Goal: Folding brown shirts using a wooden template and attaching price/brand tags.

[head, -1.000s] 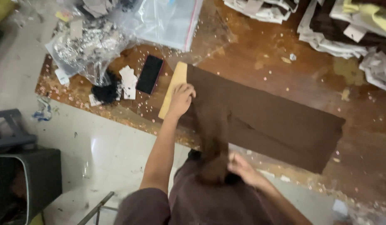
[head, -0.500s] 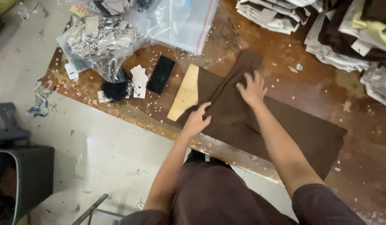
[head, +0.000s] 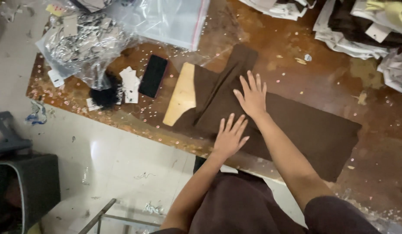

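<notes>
A crumpled clear plastic bag point(head: 81, 45) full of silvery scraps lies far to the left of the hands, with a black tuft point(head: 104, 96) and white paper tags point(head: 129, 82) below it. Nearer, a black phone point(head: 153, 76) sits just left of a pale wooden board point(head: 180, 95). The left hand point(head: 229, 138) lies flat, fingers spread, on the near edge of the brown garment point(head: 305, 130) — just right of the board. The right hand point(head: 253, 95), also open and splayed, presses the cloth just beyond the left, beside a folded-up strip. The garment stretches away rightward over the worn brown table point(head: 383, 164) — past both forearms.
</notes>
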